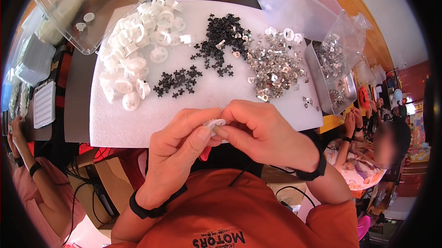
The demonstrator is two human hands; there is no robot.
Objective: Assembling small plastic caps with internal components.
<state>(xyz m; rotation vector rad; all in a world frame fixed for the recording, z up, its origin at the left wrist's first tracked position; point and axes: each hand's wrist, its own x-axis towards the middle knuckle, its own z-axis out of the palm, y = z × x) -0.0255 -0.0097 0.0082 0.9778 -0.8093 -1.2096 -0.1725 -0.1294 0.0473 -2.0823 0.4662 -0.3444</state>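
Near the front edge of the white foam sheet [138, 133], my two hands meet at a small round white plastic part [215, 123]. My left hand [178, 140] pinches it between thumb and fingers. From the other side, my right hand [267, 130] has its thumb and fingertips closed on the same part; whether they also hold something smaller is hidden. Beyond my hands lie a loose pile of black cross-shaped pieces [178, 81] and a larger black heap [222, 38]. White round plastic parts [133, 64] are piled on the left, and small shiny metal pieces [276, 66] on the right.
A clear plastic bin [85, 41] tilts at the far left, and a translucent bin [294, 6] stands far right. A metal tray [323, 96] with bagged metal pieces sits at the right edge. Co-workers' arms [41, 188] and hands [353, 121] appear on both sides.
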